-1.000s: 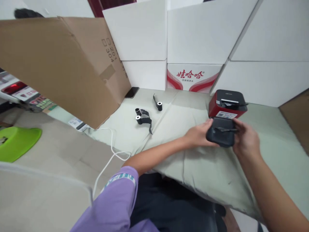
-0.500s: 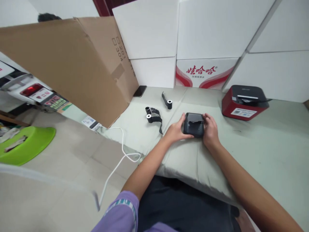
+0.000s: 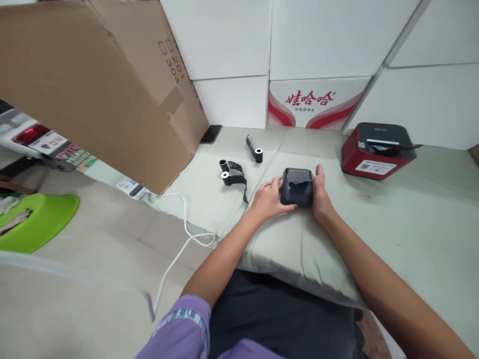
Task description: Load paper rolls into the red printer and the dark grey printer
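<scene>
A small black box-shaped printer [image 3: 297, 194] with rounded corners sits on the pale green cloth, a dark torn strip showing at its top. My left hand [image 3: 270, 200] grips its left side, thumb along the near edge and fingers at the far left. Against the right side lies my right hand [image 3: 321, 194], its fingers straight and pointing away from me. To the left are a pair of black ribbon rolls [image 3: 232, 174] with loose tails, and farther back a single black ribbon roll [image 3: 258, 154] with its tail unrolled.
A red printer [image 3: 377, 152] with a black top stands at the right. White boxes [image 3: 314, 102] line the back. A large cardboard sheet [image 3: 123, 99] leans at the left, beside a dark phone [image 3: 211, 134]. A white cable [image 3: 185, 219] hangs over the bed edge toward a green tub [image 3: 45, 219].
My right hand's fingers have straightened from a curl along the printer's side. My left hand stays on the printer. The whole view has shifted slightly as the head tilted down.
</scene>
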Demonstrator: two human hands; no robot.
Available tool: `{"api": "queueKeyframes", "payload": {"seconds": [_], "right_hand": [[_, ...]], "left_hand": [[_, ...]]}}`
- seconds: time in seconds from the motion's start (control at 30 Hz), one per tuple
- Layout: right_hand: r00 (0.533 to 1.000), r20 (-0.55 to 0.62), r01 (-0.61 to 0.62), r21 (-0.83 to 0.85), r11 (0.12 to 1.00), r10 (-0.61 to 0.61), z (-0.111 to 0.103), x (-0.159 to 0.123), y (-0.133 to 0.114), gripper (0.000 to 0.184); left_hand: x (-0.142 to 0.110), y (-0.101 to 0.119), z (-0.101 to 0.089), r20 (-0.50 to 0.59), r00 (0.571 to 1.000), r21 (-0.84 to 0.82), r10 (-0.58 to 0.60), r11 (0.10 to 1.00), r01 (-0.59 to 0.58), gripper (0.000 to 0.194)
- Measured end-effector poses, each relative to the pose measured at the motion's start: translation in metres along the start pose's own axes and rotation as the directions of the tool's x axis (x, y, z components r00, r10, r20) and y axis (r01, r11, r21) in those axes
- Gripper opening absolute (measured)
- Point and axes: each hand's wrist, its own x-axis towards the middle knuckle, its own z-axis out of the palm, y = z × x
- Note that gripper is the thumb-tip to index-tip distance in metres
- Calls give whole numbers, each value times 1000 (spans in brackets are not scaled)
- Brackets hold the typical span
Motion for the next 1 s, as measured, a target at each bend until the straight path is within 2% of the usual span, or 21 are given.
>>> {"api": "queueKeyframes", "payload": {"seconds": [0.17, 0.47, 0.67, 0.83, 0.93, 1.0], "right_hand": [[999, -43, -20, 17, 1000, 21, 4, -1, -9, 87], [1000, -7, 27, -19, 999, -27, 2, -1, -13, 87], [999, -2, 43, 42, 998, -43, -1, 4, -10, 85], [1000, 8, 16, 74, 997, -17, -9, 5, -18, 96], [996, -59, 67, 50, 997, -64, -16, 6, -25, 88], [987, -114, 115, -6, 993, -115, -20, 7, -28, 69]], "left_hand": [[2, 2, 0, -10, 1000, 67, 27, 997, -26, 78], [12, -5, 0, 14, 999, 197, 47, 979, -49, 64], [12, -12, 7, -34, 998, 134, 43, 990, -38, 67], [10, -15, 10, -32, 999, 75, 35, 997, -32, 72], [9, -13, 8, -26, 999, 46, 31, 998, -30, 74], [8, -12, 7, -27, 999, 34, 28, 999, -27, 75]]}}
